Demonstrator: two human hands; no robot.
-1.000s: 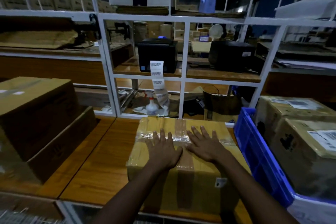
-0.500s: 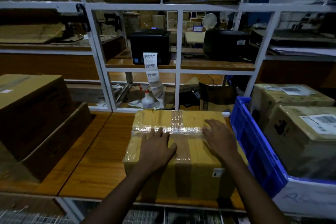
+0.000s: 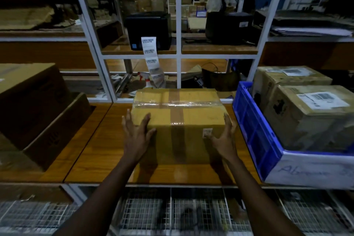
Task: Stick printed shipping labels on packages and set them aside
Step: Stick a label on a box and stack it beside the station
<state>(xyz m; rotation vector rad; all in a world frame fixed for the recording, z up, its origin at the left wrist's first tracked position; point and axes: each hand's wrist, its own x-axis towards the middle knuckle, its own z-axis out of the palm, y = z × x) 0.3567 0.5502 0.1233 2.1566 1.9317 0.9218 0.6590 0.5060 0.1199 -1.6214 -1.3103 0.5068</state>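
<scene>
- Shelving of white metal bars fills the back of our view, with wooden boards as its levels.
- Below it lies the brown wooden worktop, where the work is done.
- On the left of the worktop we see two large dark brown cardboard cartons, one resting on the other.
- On the right stands a blue plastic crate. It holds two pale cardboard boxes, and each has a white printed label on its top.
- The task's thing, a yellow-brown cardboard package closed with clear tape, sits in the middle of the worktop, just beside the crate and apart from the cartons.
- A black box-shaped label printer stands on the shelf behind the package, and a second black device is to its right.
- A long white strip of printed barcode labels hangs from the printer down toward the far edge of the package.
- Our left hand is wide, fingers straight and spread, laid against the near left corner of the package with the thumb over the top edge.
- Our right hand is also wide, its straight fingers along the right side and its thumb on the front face.
- A small white square sticker is on the front face, just beside the right thumb.
</scene>
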